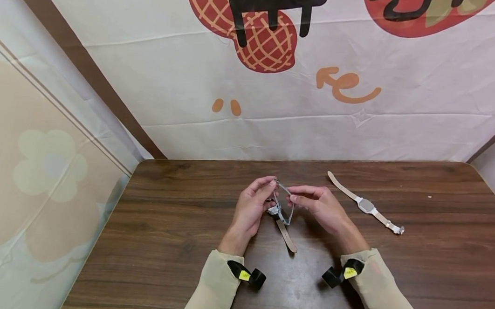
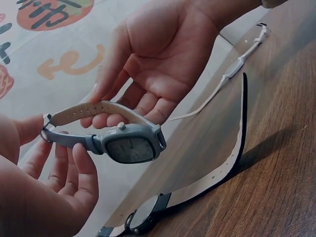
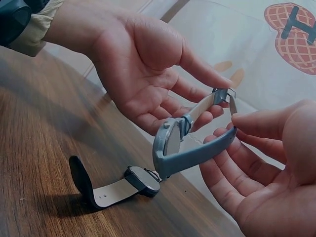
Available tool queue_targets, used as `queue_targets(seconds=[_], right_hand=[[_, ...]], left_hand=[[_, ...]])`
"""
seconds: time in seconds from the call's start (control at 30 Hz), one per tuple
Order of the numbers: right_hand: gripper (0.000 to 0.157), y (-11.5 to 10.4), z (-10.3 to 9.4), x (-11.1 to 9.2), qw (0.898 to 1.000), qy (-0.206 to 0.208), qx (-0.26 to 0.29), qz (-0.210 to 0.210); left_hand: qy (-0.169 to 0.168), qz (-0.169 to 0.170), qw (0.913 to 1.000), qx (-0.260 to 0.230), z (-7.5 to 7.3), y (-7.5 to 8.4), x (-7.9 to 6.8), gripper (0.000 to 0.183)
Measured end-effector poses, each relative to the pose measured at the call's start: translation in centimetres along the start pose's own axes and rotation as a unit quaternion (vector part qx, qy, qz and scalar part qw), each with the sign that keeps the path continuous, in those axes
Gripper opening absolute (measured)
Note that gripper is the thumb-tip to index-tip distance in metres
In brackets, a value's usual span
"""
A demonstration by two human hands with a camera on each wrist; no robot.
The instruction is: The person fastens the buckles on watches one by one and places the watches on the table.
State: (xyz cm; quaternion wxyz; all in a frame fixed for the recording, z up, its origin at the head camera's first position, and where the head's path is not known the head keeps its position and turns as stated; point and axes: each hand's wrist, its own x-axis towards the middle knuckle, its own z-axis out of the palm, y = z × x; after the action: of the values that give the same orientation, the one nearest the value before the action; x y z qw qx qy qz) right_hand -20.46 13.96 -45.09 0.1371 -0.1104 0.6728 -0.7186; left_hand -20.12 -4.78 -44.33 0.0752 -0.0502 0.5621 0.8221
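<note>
A blue-grey wristwatch [image 2: 132,146] hangs between both hands, its strap bent round into a loop. My left hand [image 1: 251,206] pinches the strap's metal buckle [image 3: 224,95] between thumb and fingers. With thumb and forefinger, my right hand [image 1: 322,206] grips the holed strap piece [image 2: 89,111], whose tip end is right at the buckle. The watch face points away from the right hand's side, and its crown shows in the left wrist view. Just below the hands, a black wristwatch [image 3: 144,180] lies on the table with its pale strap lining up.
A white wristwatch [image 1: 366,206] lies stretched out on the brown wooden table [image 1: 163,243], right of the hands. A printed cloth [image 1: 274,128] hangs behind the table's far edge, and another cloth [image 1: 61,173] stands along the left side.
</note>
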Motion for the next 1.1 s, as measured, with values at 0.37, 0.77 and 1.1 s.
queue_targets(seconds=[0.37,0.77,1.1], right_hand=[[0.035,-0.16,0.15,0.17,1.0,-0.007,0.008,0.005],[0.041,-0.09,-0.01,0.02,1.0,-0.005,0.014,0.003],[0.032,0.04,0.05,-0.08,0.999,0.002,0.038,0.0]], left_hand=[[0.01,-0.009,0.9989,0.046,0.08,0.25,-0.18,0.025],[0.002,-0.012,0.9969,0.078,0.16,0.05,-0.11,0.027],[-0.017,-0.021,0.996,0.086,0.04,0.07,-0.42,0.029]])
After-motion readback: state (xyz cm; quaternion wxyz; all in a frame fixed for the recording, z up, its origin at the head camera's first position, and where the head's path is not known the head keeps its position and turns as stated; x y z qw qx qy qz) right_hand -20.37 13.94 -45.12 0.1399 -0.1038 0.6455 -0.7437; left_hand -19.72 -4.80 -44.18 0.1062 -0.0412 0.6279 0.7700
